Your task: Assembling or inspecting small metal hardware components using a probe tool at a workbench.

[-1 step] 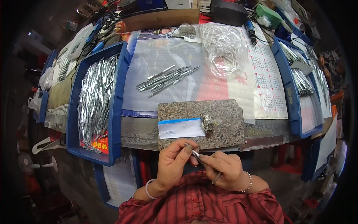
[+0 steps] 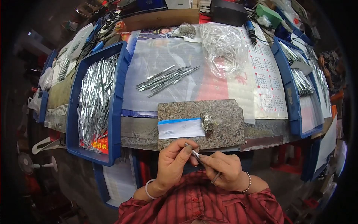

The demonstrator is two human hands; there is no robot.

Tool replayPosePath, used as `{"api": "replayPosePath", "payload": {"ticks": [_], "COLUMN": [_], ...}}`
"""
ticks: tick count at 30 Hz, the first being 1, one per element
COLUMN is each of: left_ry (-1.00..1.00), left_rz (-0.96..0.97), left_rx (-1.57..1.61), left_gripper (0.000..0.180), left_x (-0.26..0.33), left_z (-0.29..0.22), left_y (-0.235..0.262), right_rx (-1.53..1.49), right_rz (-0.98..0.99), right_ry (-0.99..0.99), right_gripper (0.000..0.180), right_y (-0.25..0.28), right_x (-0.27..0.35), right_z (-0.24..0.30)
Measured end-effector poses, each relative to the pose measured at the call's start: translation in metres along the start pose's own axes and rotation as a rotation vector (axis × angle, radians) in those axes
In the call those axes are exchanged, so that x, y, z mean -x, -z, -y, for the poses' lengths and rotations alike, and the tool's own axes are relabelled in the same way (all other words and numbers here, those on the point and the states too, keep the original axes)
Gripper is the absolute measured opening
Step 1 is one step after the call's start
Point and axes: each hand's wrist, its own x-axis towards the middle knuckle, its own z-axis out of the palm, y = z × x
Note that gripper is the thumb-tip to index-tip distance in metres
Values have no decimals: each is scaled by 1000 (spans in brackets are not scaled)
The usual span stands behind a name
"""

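Note:
Close to my chest, just off the front of a speckled stone slab (image 2: 227, 112), both hands are at one slim silver-grey metal rod (image 2: 196, 154). My left hand (image 2: 172, 162) pinches its upper end between thumb and fingertips. My right hand (image 2: 225, 168) is closed around the lower part, and a thin grey end pokes out below those fingers. Whether that end belongs to the same rod or to a second tool is hidden. On the slab lie a white paper slip (image 2: 181, 128) with a blue edge and a small clump of fine metal pieces (image 2: 207, 124).
Several loose metal rods (image 2: 167, 79) lie on a plastic-covered sheet beyond the slab. At left stands a blue bin (image 2: 118, 100) full of similar rods; another blue bin (image 2: 294, 108) is at right. A clear plastic bag (image 2: 223, 48) and a blue-black tool (image 2: 251, 33) lie farther back.

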Motion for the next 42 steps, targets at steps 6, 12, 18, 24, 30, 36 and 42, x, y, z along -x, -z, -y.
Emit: {"api": "replayPosePath", "payload": {"ticks": [6,12,18,24,30,36,42], "left_ry": [-8,-3,-32,-3,190,458,450], "left_rz": [-2,-14,-40,-30,106,473,424], "left_rx": [-18,-7,-15,-5,-143,-608,-708], "left_gripper": [21,23,23,20,13,21,21], "left_x": [0,1,1,1,3,6,8], "left_z": [3,5,7,11,-12,-31,-54], "left_y": [3,4,5,6,27,58,82], "right_rx": [-35,73,165,199,268,349,265], "right_rz": [-13,13,6,69,152,426,412], "right_ry": [-45,-12,66,86,281,571,452], "right_gripper": [40,40,41,41,30,24,27], "right_y": [-6,-5,-10,-6,5,5,-1], "right_x": [5,5,5,8,0,-16,-42], "right_z": [2,-2,-4,-5,-11,-8,-8]}}
